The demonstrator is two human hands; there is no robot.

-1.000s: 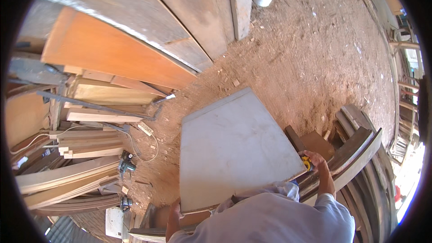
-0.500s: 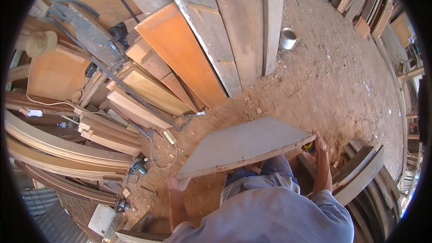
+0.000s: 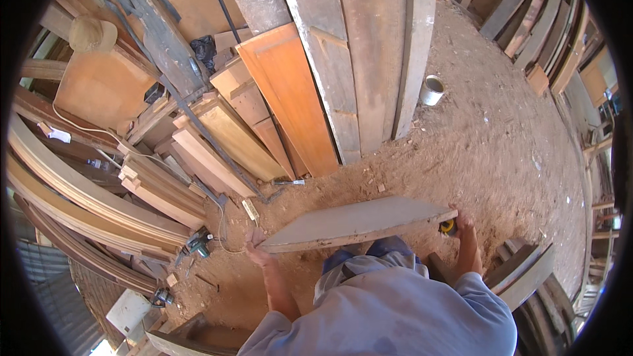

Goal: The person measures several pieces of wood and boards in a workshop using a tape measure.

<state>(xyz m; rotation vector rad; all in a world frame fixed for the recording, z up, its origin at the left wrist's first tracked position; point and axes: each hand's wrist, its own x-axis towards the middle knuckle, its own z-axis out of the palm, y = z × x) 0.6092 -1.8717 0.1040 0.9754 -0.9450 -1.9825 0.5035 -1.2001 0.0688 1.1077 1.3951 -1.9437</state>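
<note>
A wide grey wooden board (image 3: 359, 219) is held level in front of my body, its rough brown edge facing me. My left hand (image 3: 259, 250) is closed on its left end. At the opposite end, my right hand (image 3: 465, 224) grips the right corner. Just under that corner, close to my right fingers, is a small round yellow and black thing (image 3: 448, 227); I cannot tell whether the hand holds it too.
Tall planks (image 3: 376, 46) and an orange board (image 3: 290, 99) lean ahead. Curved timber pieces (image 3: 92, 204) are stacked left, near a power tool (image 3: 196, 242) and a power strip (image 3: 250, 209) on the dirt floor. A white bucket (image 3: 432, 90) stands ahead right; more curved wood (image 3: 524, 277) lies right.
The board has tipped so that its top face looks narrower, with both hands still on its ends. My view has shifted, and the surroundings at the left appear farther right.
</note>
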